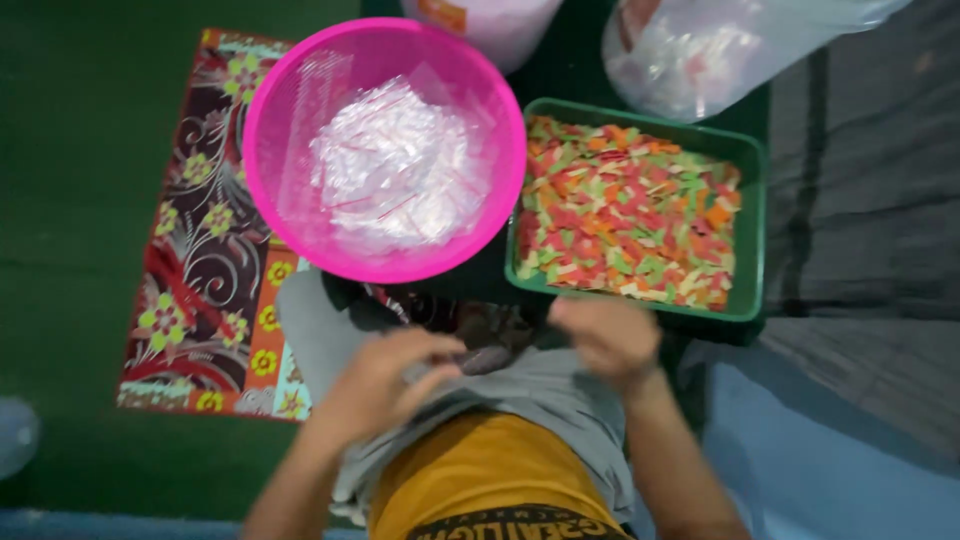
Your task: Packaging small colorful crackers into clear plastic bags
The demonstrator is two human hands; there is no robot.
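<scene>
Left hand (385, 385): fingers curled together over the lap, pinching at something small and pale, possibly a clear plastic packet; motion blur hides what it is, so the hold cannot be told for sure. Right hand (608, 340): loosely closed, knuckles up, just below the near rim of the tray; whether it holds anything cannot be told either. Both hands sit close to the body, near each other but apart, above the grey cloth (540, 400) spread across the lap.

The round bright pink plastic basin (290, 120) sits straight ahead, within easy reach of the left hand. It holds a heap of small clear plastic zip bags with red seal lines (395, 170).

The rectangular green plastic tray (750, 230) stands just beside the basin on the right, touching or nearly so. It is filled level with small flat snack pieces in red, orange, green and pale yellow (625, 210). Likely placed so each hand has 1 supply in front of it.

Behind the tray, a large clear plastic sack (700, 45), partly cut off by the frame edge. Under the basin, a patterned floral mat in red, brown and yellow (205, 280) on a dark green floor (70, 200).
</scene>
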